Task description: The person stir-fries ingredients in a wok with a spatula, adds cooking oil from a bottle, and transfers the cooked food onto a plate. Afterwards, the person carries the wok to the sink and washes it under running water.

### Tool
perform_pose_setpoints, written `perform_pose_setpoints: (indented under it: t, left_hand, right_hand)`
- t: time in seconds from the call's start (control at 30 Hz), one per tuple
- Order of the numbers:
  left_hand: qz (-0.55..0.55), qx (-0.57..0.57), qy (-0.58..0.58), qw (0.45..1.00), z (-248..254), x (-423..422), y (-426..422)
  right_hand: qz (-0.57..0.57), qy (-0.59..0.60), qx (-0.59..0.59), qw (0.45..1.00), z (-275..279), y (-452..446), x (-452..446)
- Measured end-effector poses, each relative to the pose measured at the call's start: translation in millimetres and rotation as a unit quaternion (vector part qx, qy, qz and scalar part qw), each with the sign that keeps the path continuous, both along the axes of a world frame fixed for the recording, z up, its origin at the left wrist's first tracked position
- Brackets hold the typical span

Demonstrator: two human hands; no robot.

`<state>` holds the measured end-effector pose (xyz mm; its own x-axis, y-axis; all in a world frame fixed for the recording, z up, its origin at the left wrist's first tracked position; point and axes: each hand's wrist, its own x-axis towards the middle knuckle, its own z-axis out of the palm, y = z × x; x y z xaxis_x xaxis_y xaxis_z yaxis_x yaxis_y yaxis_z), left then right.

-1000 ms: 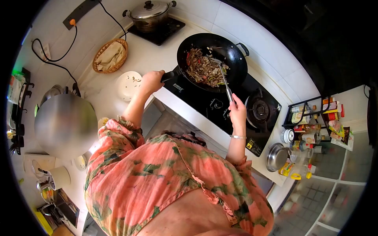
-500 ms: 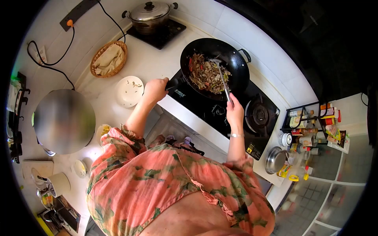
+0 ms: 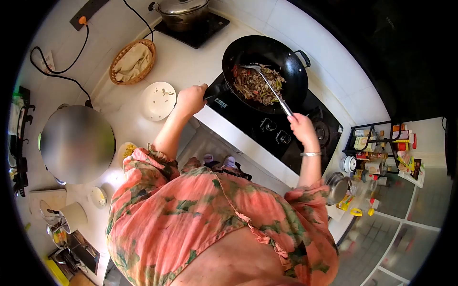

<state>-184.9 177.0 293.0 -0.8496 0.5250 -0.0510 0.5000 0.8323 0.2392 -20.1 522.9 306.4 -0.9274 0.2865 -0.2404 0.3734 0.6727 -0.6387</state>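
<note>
A black wok (image 3: pixel 292 71) stands on the gas stove (image 3: pixel 248 123), holding a stir-fry (image 3: pixel 260 86) of browned shreds with red and green pieces. My left hand (image 3: pixel 192 99) is closed around the wok's handle (image 3: pixel 215 90) on its near left side. In my right hand (image 3: pixel 303 128) is the handle end of a metal spatula (image 3: pixel 272 87); its blade lies at the far left part of the food. A white plate (image 3: pixel 158 110) with a few scraps on it sits on the counter left of my left hand.
A lidded pot (image 3: pixel 183 18) stands on a black hob (image 3: pixel 202 32) at the back. Nearby is a wicker basket (image 3: pixel 114 71) with a cloth. At right are a bottle rack (image 3: pixel 367 148) and a metal bowl (image 3: pixel 337 188). A small dish (image 3: pixel 127 150) lies by my left sleeve.
My right hand has moved right and toward me, while the spatula's blade has shifted left across the food. My left hand stays on the wok handle. The camera view has shifted slightly.
</note>
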Motion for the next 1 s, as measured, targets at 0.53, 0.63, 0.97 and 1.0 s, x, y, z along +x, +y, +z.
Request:
perform_pose_setpoints:
  t: [0.53, 0.63, 0.97, 1.0]
  left_hand:
    - [-0.01, 0.0, 0.009, 1.0, 3.2, 1.1, -0.3]
    - [0.004, -0.002, 0.005, 1.0, 4.9, 3.8, 1.3]
    - [0.003, 0.004, 0.009, 1.0, 2.8, 3.1, 0.5]
    - [0.001, 0.003, 0.007, 1.0, 1.5, 2.1, 0.1]
  right_hand:
    - [0.287, -0.076, 0.426, 0.854, 240.7, -33.7, -63.8]
    - [0.293, -0.041, 0.444, 0.846, 205.7, -50.0, -92.2]
    - [0.195, 0.058, 0.567, 0.798, 182.1, -4.5, -140.0]
    - [0.194, 0.057, 0.567, 0.798, 171.6, -0.7, -137.0]
